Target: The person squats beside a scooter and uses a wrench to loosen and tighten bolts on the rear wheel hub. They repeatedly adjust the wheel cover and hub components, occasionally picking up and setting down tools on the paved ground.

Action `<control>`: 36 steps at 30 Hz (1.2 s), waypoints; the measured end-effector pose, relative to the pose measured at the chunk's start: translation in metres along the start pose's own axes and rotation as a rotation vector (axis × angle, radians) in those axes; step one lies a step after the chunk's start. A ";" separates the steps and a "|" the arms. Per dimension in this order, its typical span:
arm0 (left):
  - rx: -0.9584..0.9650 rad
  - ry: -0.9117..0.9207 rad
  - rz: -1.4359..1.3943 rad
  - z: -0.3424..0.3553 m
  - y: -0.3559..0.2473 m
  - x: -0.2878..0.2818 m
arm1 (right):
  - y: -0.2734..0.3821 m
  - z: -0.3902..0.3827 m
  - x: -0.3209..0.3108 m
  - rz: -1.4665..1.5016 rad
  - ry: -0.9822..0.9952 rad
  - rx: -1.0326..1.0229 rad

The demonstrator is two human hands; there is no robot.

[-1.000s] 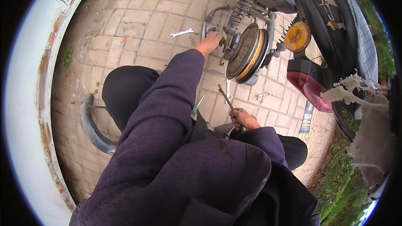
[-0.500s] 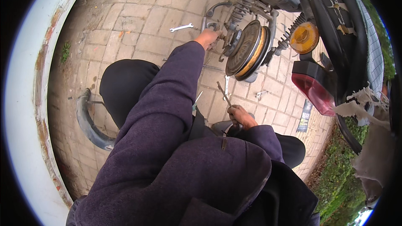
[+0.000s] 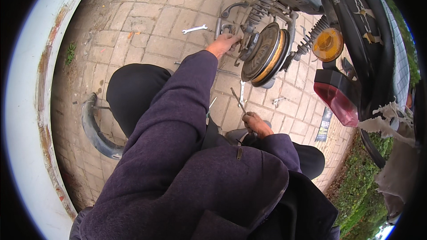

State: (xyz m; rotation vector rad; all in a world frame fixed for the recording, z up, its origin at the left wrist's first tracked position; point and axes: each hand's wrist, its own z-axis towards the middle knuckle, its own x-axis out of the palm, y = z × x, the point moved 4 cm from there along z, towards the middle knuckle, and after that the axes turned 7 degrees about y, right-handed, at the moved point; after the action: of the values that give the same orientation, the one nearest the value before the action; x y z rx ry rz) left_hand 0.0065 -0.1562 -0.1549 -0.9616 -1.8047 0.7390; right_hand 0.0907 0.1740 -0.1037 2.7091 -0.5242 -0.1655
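A brake drum hub [image 3: 262, 53] with a dark, worn round plate sits between two coil-spring shock absorbers on the vehicle's underside. My left hand [image 3: 223, 44] reaches to the axle end at the hub's left side. Its fingers are closed together there, and what lies between them is hidden. Lower down, near my knees, my right hand [image 3: 258, 125] is wrapped round a thin, dark metal bar [image 3: 237, 100] that points up and left, toward the hub. An open-ended wrench [image 3: 242, 92] lies on the paving just behind the bar.
Another wrench [image 3: 195, 29] lies left of the hub, and a long rod [image 3: 209, 68] lies below my left wrist. A curved dark mudguard piece [image 3: 98, 135] rests by my left knee. The red tail light [image 3: 334, 100] and amber reflector [image 3: 328, 44] hang at the right.
The whole view has shifted slightly, so the hub and lights appear a little farther right. My left hand stays at the axle end; my right hand still holds the bar.
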 end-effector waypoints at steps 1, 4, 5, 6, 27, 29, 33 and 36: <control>0.059 0.003 0.041 -0.001 0.001 -0.001 | 0.003 -0.002 0.001 0.009 0.002 -0.015; 0.133 0.014 0.133 -0.002 -0.003 -0.003 | 0.018 -0.012 0.007 0.075 0.020 -0.043; 0.152 0.037 0.179 -0.002 -0.007 -0.003 | 0.025 -0.016 0.009 0.124 0.038 -0.046; 0.168 0.061 0.225 -0.003 -0.013 -0.005 | 0.032 -0.022 0.012 0.171 0.037 -0.022; 0.058 -0.234 -0.159 -0.017 -0.002 -0.009 | 0.214 -0.036 0.038 0.618 0.000 -0.267; 0.056 -0.244 -0.171 -0.019 -0.004 -0.008 | 0.217 -0.033 0.041 0.617 -0.049 -0.270; 0.025 -0.216 -0.203 -0.020 -0.006 -0.004 | 0.215 -0.026 0.057 0.681 -0.122 -0.270; 0.046 -0.180 -0.180 -0.018 -0.005 -0.005 | 0.214 -0.018 0.063 0.685 -0.155 -0.301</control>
State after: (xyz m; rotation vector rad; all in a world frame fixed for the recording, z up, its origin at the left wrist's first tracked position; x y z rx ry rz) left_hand 0.0228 -0.1619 -0.1465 -0.7100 -1.9916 0.7703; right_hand 0.0804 -0.0280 -0.0083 2.0990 -1.3139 -0.2424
